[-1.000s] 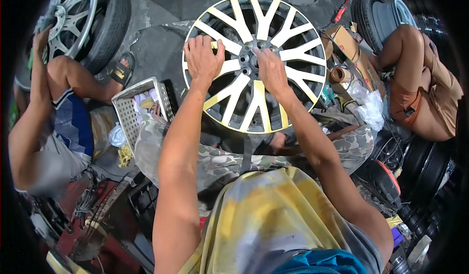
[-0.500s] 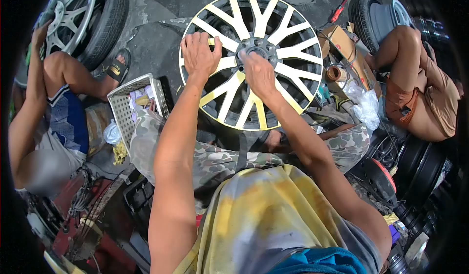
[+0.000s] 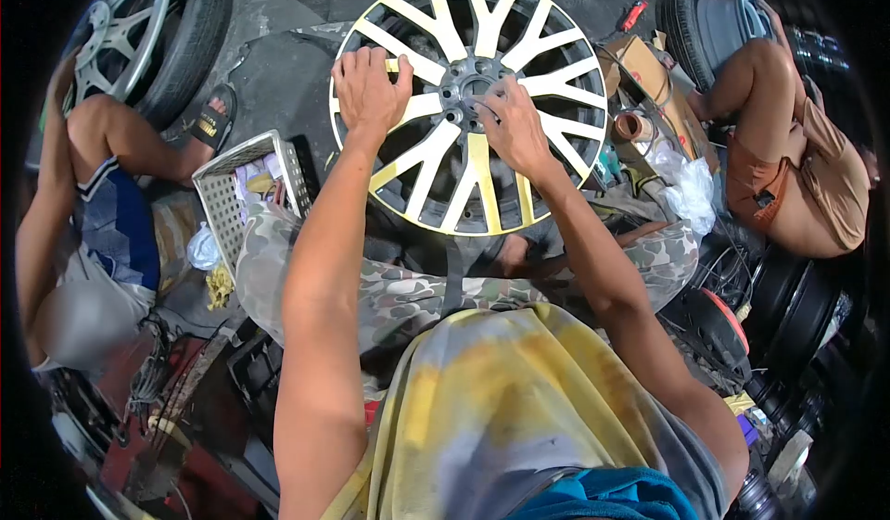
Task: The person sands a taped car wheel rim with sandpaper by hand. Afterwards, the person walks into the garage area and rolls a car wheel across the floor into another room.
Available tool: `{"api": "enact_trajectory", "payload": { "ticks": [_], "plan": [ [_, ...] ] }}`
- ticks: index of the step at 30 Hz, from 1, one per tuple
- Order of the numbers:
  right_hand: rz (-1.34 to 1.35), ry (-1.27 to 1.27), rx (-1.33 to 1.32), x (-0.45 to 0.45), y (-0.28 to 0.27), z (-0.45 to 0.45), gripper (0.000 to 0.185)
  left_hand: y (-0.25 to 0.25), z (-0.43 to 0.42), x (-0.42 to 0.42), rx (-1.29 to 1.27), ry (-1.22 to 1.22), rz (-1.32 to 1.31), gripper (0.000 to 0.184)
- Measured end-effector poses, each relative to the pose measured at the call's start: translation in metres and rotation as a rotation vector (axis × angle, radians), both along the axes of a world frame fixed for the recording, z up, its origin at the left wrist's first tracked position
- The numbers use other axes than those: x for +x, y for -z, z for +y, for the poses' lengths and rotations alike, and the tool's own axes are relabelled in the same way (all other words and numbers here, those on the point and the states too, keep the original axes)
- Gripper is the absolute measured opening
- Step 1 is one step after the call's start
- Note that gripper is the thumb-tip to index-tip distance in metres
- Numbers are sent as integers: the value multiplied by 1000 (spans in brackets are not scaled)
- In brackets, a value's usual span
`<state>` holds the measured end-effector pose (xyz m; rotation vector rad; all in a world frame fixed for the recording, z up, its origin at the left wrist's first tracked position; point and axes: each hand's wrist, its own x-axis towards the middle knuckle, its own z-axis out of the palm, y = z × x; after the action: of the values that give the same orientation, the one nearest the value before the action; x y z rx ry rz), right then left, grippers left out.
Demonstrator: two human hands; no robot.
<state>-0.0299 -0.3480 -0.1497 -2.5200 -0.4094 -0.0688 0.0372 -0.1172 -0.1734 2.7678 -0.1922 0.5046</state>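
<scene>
A large multi-spoke wheel (image 3: 450, 186), its spokes pale yellow and white over a dark barrel, lies in front of me above my camouflage-clad legs. My left hand (image 3: 373, 92) rests on the wheel's left side, its fingers curled over a spoke near the rim; what lies under the fingers is hidden. Beside the hub, my right hand (image 3: 512, 123) has its thumb and fingertips pinched together over the centre. Something small and grey may be at those fingertips, but it is too blurred to make out.
A grey crate (image 3: 215, 207) of small items stands left of my legs. People sit at both sides beside tyres and wheels (image 3: 681, 33). Cardboard (image 3: 644, 70), a brown roll (image 3: 634, 128) and a plastic bag (image 3: 691, 186) lie right of the wheel.
The wheel and surroundings have shifted slightly up and left in view. My right hand has moved around the hub and now sits at its right side. My left hand stays on the same spoke.
</scene>
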Motion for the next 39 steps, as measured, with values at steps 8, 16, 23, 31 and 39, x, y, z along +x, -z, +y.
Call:
{"api": "enact_trajectory", "payload": {
  "ticks": [8, 16, 23, 31, 39],
  "plan": [
    [111, 212, 273, 2, 8, 20, 22, 1, -1, 1, 7, -12, 20, 34],
    [138, 448, 217, 6, 16, 56, 31, -1, 0, -2, 48, -13, 46, 34],
    [144, 490, 241, 15, 16, 68, 25, 3, -1, 0, 55, -6, -5, 34],
    [278, 464, 364, 17, 21, 62, 25, 2, -1, 0, 67, -13, 2, 36],
    [286, 430, 368, 16, 14, 58, 26, 2, 0, 2, 78, -6, 22, 36]
  ]
}}
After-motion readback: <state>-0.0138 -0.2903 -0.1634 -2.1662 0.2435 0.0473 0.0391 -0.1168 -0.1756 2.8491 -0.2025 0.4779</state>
